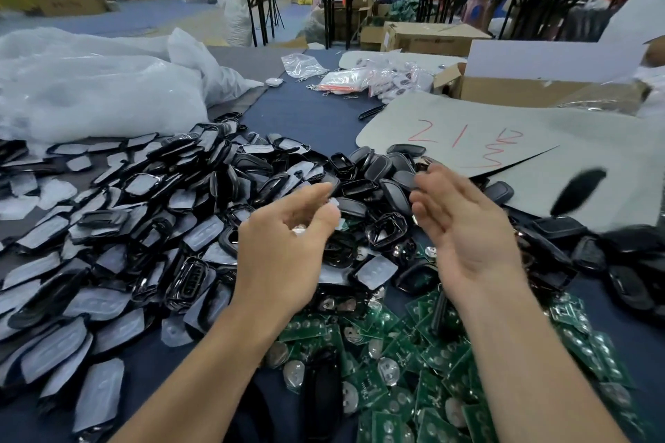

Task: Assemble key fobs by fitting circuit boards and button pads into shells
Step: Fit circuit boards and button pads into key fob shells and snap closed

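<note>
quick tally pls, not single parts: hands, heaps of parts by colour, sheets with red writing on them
hands: 2 (left hand, right hand)
black shell heap: 1
green circuit board heap: 1
grey sheet with red writing: 1
total: 5

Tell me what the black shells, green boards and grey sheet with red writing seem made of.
Black shells: probably moulded plastic, glossy highlights. Green circuit boards: stiff laminate, apparently, bearing shiny metal discs. Grey sheet: matte, paperboard or felt; unclear which.
</note>
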